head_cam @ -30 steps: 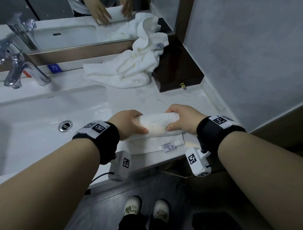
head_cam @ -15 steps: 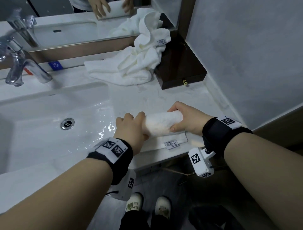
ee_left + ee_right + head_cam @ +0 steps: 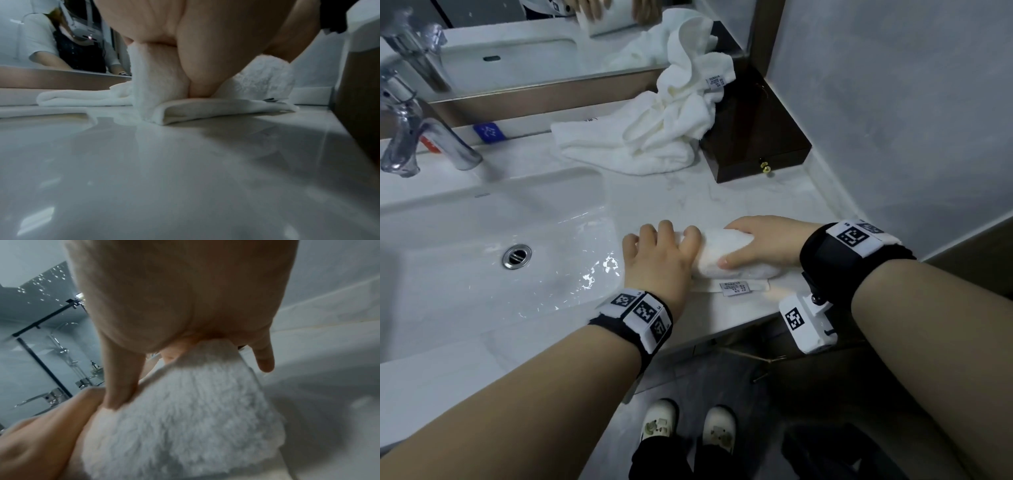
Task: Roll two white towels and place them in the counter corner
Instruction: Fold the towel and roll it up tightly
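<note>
Both hands are curling around a nearly rolled white terry towel [image 3: 726, 253] at the counter's 6 o'clock edge: the left hand [image 3: 661, 253] and right hand [image 3: 760, 245] are gripping it, its last flap lying flat. A second, crumpled white towel [image 3: 654, 133] is waiting unrolled at 12 o'clock, beside the dark wooden box [image 3: 753, 137]; neither seems placed.

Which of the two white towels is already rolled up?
The towel at the counter's front edge, held by both hands, is rolled. The other towel lies crumpled and unrolled by the mirror, beside the dark wooden box.
</note>
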`<action>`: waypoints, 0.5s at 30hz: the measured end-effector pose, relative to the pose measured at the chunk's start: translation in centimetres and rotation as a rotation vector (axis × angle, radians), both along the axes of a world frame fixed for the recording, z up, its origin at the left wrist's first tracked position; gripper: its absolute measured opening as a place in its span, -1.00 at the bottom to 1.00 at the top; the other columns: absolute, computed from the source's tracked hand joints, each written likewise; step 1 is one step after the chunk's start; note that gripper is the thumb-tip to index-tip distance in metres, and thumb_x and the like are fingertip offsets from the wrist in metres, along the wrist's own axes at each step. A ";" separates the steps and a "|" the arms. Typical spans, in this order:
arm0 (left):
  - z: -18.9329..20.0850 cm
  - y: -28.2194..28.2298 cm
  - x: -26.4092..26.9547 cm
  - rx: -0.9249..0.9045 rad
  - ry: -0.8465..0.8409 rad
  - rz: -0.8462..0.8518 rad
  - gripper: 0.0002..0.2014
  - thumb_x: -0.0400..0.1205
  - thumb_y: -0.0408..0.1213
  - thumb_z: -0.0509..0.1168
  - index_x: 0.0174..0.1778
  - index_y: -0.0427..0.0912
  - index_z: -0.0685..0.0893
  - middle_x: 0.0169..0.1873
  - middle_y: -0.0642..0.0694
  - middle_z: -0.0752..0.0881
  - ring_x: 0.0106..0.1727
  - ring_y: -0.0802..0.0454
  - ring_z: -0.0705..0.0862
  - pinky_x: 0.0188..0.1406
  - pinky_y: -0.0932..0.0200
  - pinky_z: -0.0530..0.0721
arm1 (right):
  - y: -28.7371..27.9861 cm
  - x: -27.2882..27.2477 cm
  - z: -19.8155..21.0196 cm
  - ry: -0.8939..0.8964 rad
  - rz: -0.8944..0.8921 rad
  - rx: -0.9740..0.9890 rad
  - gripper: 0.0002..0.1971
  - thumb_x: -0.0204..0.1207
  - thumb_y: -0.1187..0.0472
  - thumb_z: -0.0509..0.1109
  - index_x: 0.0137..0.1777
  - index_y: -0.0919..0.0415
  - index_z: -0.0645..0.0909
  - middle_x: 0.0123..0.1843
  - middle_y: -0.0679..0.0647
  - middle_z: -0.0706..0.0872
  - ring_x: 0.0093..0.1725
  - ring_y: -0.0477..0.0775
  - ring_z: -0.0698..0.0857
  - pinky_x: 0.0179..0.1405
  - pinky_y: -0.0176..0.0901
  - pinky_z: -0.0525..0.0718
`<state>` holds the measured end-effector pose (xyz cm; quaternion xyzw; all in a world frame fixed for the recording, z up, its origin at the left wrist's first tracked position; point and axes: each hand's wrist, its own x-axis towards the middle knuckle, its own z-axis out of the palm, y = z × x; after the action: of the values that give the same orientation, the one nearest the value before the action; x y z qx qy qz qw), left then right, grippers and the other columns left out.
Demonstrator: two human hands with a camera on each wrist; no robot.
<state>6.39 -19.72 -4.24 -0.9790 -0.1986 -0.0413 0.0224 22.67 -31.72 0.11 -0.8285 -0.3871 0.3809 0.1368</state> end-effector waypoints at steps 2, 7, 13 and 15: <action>-0.4 0.3 0.1 0.039 -0.037 -0.064 -0.32 0.22 -0.50 0.24 0.34 -0.15 0.45 0.05 -0.24 0.54 0.02 -0.26 0.51 0.17 -0.23 0.39 | 0.4 0.5 0.1 0.012 0.002 -0.011 -0.47 0.41 -0.29 0.42 0.30 -0.05 0.59 0.11 -0.12 0.73 0.10 -0.04 0.68 0.19 -0.08 0.60; -1.1 1.1 -0.7 0.083 -0.026 -0.193 -0.44 0.34 -0.41 0.16 0.33 -0.23 0.42 0.19 -0.24 0.56 0.17 -0.31 0.54 0.53 -0.34 0.18 | 1.0 0.3 -0.8 -0.081 0.042 -0.041 -0.54 0.29 -0.28 0.51 0.05 -0.06 0.52 -0.10 -0.11 0.69 -0.11 -0.07 0.65 -0.15 -0.11 0.57; 0.6 2.4 -1.1 -0.103 0.148 -0.274 -0.23 0.46 -0.22 0.34 0.60 -0.25 0.25 0.60 -0.21 0.38 0.61 -0.24 0.34 0.62 -0.15 0.15 | 1.1 -0.6 -1.0 -0.193 0.165 -0.006 -0.47 0.28 -0.21 0.57 -0.05 -0.02 0.31 -0.22 -0.10 0.57 -0.26 -0.06 0.57 -0.40 -0.13 0.40; 1.9 2.9 -0.2 -0.218 0.173 -0.293 -0.23 0.43 -0.10 0.38 0.58 -0.21 0.36 0.52 -0.14 0.50 0.52 -0.19 0.46 0.52 -0.07 0.29 | 0.8 -1.0 -1.1 -0.247 0.165 0.032 -0.47 0.29 -0.21 0.56 -0.07 -0.01 0.29 -0.23 -0.09 0.55 -0.29 -0.05 0.54 -0.43 -0.13 0.35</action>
<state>6.23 -16.85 -2.36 -0.9939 -0.0548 0.0619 -0.0729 21.68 -30.91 -1.00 -0.8321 -0.4738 0.2797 0.0693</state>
